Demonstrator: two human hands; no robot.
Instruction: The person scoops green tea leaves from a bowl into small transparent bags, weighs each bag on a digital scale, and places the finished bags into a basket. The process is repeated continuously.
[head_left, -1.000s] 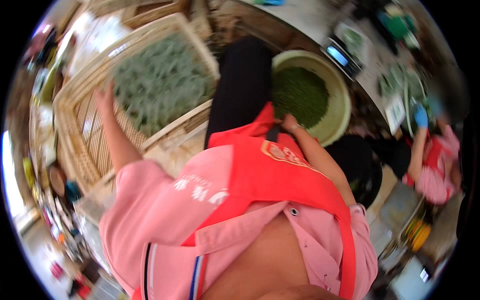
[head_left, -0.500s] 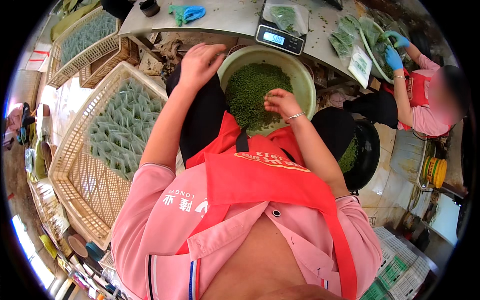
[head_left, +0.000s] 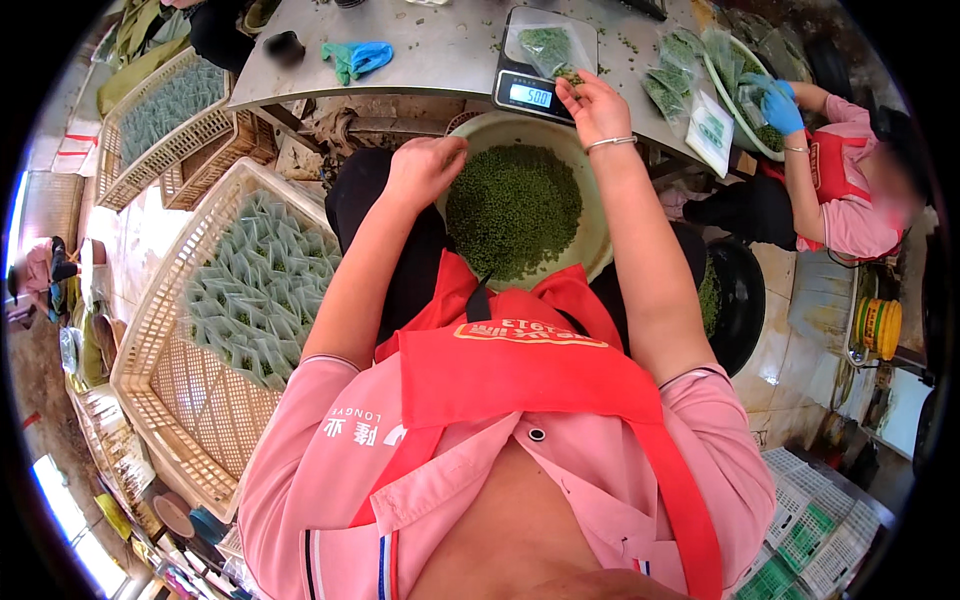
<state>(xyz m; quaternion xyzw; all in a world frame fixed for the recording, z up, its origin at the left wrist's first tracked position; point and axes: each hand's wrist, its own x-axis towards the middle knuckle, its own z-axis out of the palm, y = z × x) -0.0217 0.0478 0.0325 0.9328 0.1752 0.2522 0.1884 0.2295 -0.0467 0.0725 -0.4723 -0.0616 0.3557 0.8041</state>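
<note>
My right hand [head_left: 597,105] reaches over the scale's front edge, fingertips pinched at the near end of a clear plastic bag [head_left: 545,47] partly filled with green berries. A few small green berries [head_left: 569,76] show at those fingertips. The bag lies on the pan of a digital scale [head_left: 530,92] with a lit display. Below, between my knees, a pale green tub [head_left: 597,235] holds a wide heap of loose green berries [head_left: 515,205]. My left hand [head_left: 428,172] is curled closed by the tub's left rim; whatever its fingers may hold is hidden.
On the left, a beige crate [head_left: 190,385] holds several filled bags. A metal table [head_left: 430,50] carries blue and green gloves [head_left: 356,60]. At right, a co-worker's blue-gloved hand [head_left: 783,108] works over a white basin [head_left: 722,92]. A black basin [head_left: 742,310] stands by my right knee.
My right hand has moved up from over the tub to the bag on the scale. My left hand has lowered toward the tub's rim, its fingers now curled in.
</note>
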